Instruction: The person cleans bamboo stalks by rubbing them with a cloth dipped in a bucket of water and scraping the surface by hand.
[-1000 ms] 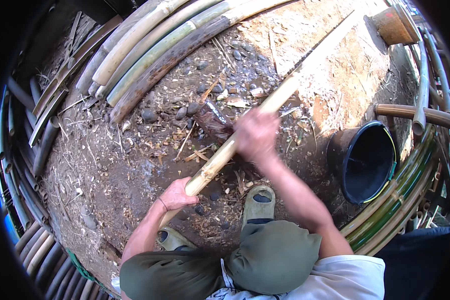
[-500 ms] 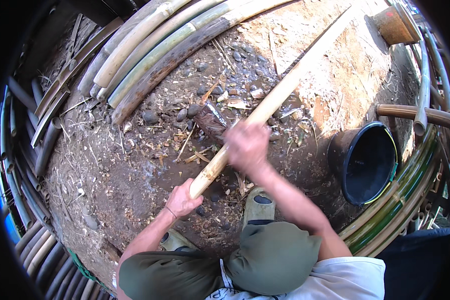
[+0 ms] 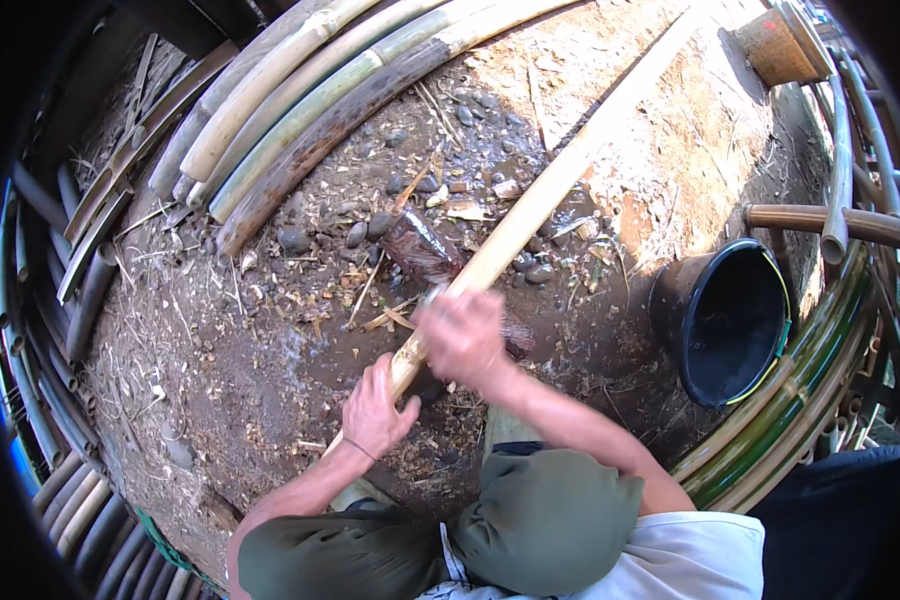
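A long pale bamboo pole (image 3: pixel 530 215) slants from between my legs toward the far right, resting across a short, wet, dark log (image 3: pixel 422 245) on the ground. My left hand (image 3: pixel 373 412) is wrapped round the pole near its close end, thumb apart, and a thin tip shows past the wrist. My right hand (image 3: pixel 462 338) is closed on top of the pole, over the log, somewhat blurred. A small pale glint shows at its fingers; what they press against the pole is mostly hidden.
Several bamboo poles (image 3: pixel 310 130) lie at the far left. A black bucket (image 3: pixel 735 325) lies tilted at the right, near green bamboo poles (image 3: pixel 760 440). A rusty brown container (image 3: pixel 780 48) is at the far right. Stones (image 3: pixel 295 240) and shavings litter the wet dirt.
The pole has slid toward me, so its near end now reaches past my left hand. My right hand has moved down and left; my left hand has shifted slightly, its fingers less tightly curled.
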Demonstrator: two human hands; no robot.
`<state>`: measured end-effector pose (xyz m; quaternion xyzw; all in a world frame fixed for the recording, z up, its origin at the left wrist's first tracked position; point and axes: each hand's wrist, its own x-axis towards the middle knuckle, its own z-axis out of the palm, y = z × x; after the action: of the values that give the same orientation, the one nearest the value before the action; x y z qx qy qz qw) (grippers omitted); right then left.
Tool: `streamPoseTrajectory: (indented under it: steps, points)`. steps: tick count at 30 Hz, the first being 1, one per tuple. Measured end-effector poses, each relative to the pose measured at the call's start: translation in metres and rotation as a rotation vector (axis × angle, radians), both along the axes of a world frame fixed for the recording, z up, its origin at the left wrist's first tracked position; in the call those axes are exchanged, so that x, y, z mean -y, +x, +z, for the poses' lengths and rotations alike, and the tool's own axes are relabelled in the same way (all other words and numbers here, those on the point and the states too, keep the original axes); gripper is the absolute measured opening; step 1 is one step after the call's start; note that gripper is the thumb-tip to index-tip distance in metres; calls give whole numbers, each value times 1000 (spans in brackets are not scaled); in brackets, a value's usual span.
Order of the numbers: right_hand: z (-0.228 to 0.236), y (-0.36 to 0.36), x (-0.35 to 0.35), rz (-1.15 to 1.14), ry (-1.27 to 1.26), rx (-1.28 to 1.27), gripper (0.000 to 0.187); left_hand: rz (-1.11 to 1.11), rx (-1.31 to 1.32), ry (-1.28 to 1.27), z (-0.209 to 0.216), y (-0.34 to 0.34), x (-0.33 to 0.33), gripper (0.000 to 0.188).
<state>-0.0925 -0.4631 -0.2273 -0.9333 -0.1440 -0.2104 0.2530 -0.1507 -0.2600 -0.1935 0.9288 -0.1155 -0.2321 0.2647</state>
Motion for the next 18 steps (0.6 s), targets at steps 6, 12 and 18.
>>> streamPoseTrajectory:
  steps: [6,12,18]
  points:
    - [-23,88,94,-99,-107,197,9,97,-342,-12,-10,24,-3,52]
    - [-29,132,146,-383,-70,-8,16,130,-879,-508,-22,52,-6,41]
    - [3,-23,-11,107,130,29,13,126,-681,-288,-13,43,-9,55]
